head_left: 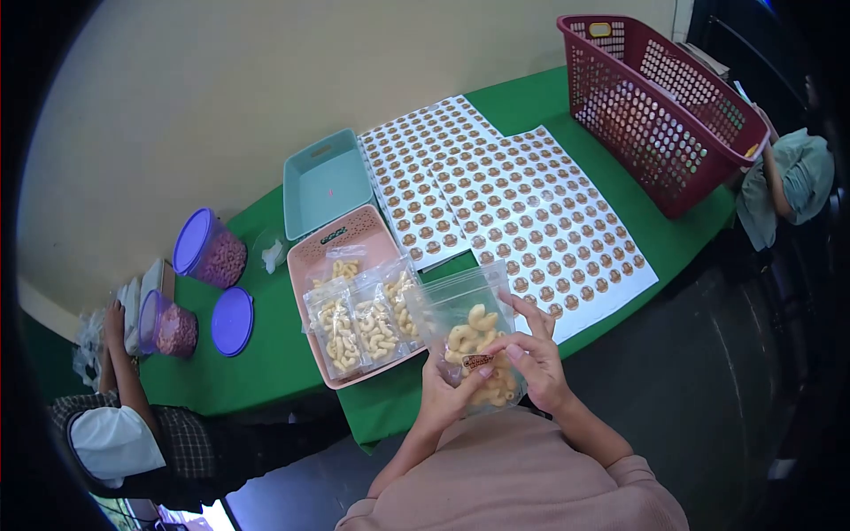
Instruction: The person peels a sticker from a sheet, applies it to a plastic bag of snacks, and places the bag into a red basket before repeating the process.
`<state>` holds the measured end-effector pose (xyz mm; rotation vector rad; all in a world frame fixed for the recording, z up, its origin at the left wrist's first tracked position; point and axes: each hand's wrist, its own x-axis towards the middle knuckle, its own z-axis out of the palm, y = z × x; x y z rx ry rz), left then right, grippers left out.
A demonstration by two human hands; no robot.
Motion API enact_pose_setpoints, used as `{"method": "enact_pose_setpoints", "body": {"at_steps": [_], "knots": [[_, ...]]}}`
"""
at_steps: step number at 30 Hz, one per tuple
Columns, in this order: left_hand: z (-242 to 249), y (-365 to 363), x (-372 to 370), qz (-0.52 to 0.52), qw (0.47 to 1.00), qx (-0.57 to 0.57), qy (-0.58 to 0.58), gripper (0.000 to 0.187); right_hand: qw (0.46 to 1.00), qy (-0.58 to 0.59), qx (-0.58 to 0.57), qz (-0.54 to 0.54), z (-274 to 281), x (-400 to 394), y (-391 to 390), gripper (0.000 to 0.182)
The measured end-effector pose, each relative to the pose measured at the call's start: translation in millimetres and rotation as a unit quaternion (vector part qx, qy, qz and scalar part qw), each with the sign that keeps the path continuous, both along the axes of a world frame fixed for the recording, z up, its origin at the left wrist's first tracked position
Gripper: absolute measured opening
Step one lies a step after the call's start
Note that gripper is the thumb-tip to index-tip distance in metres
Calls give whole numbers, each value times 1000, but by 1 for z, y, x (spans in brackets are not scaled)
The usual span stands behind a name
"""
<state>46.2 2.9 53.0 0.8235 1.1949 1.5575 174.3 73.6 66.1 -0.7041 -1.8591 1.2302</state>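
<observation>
Two bare hands hold a clear zip-top plastic bag [485, 305] of pale, curved snack pieces just beyond the near edge of the green-covered tabletop [266, 380]. The left hand [447, 388] has its grip closed on the bag's lower left side, thumb across the front. The right hand [542, 365] supports the other side, its thumb and a finger at a small brown label [478, 361] lying against the bag's front; whether that grip pinches the label or presses it down, I can't quite tell.

Left of the bag, a pink perforated plastic tray [367, 232] holds several similar filled bags [379, 327]. Beyond it sits a shallow teal plastic tray [326, 190], and to its right lie white sheets of round brown labels [531, 212]. A dark red slatted plastic basket [655, 133] stands at the right end.

On the left are two clear tubs [221, 259] of reddish contents, one capped in purple, with a round purple lid [232, 321] lying nearby. Another person's hand [115, 323] rests beside them.
</observation>
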Motion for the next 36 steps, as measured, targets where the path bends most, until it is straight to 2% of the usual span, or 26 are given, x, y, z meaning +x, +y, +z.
{"method": "enact_pose_setpoints", "body": {"at_steps": [5,7,8,10,11,12,14,15,18,26,33,36], "knots": [[6,-13,19,-17,1000,15,-19,49,997,0,75,-33,7,21,-21,23],[7,-18,30,-21,999,30,-28,48,983,-45,162,-73,9,33,-33,25],[7,-22,35,-16,999,33,-32,49,981,-46,169,-81,11,38,-40,25],[8,-29,50,-24,998,41,-37,49,987,4,117,-111,12,51,-56,28],[9,-34,58,-44,998,25,-48,50,994,37,59,-84,6,63,-63,31],[10,-39,67,-65,996,6,-58,50,993,37,62,-97,3,77,-72,31],[12,-52,84,-97,994,2,-50,51,999,26,17,-39,-2,105,-92,31],[12,-60,93,-116,992,-4,-42,51,998,13,8,-53,-4,117,-104,31],[6,-81,121,-183,982,-18,-41,53,996,-8,10,-91,-8,148,-140,32],[-4,-125,194,-353,935,28,-12,50,962,-44,18,-270,-11,210,-229,35],[8,-136,241,-440,897,34,-23,47,919,-49,36,-389,-12,240,-267,36],[5,-136,254,-465,883,54,21,46,903,-46,31,-425,-12,248,-272,36]]}}
